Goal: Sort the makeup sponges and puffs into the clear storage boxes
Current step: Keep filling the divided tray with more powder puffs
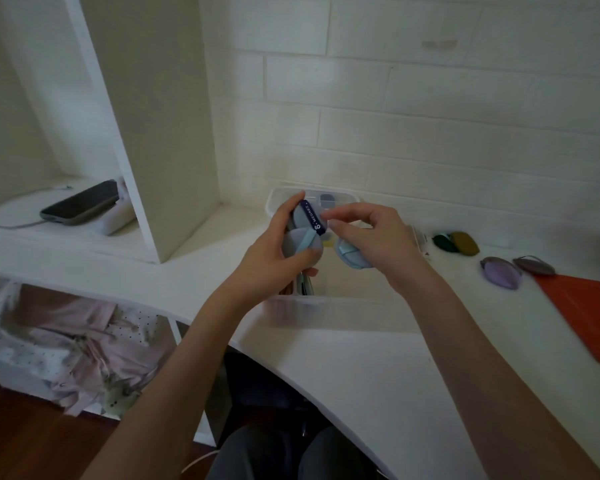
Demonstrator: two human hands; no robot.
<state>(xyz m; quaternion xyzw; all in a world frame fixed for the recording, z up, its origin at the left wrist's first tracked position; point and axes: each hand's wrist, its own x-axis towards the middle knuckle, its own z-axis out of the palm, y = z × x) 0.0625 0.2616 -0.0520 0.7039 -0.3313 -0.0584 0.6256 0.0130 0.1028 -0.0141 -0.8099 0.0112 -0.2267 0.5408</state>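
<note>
The left hand [274, 251] grips a stack of blue puffs [302, 242], bound by a dark band [311, 216], its fingers curled around them. The right hand [371, 237] pinches the band's end with thumb and forefinger, and its other fingers hold a loose blue puff [352, 258]. Both hands hang just above the clear box [326, 306], over its far part, so the drop is straight down. The band runs upward and away from the box. I judge the right hand is the nearer one to pull it off. Other puffs [501, 273] lie on the tabletop [378, 368], right of the box.
</note>
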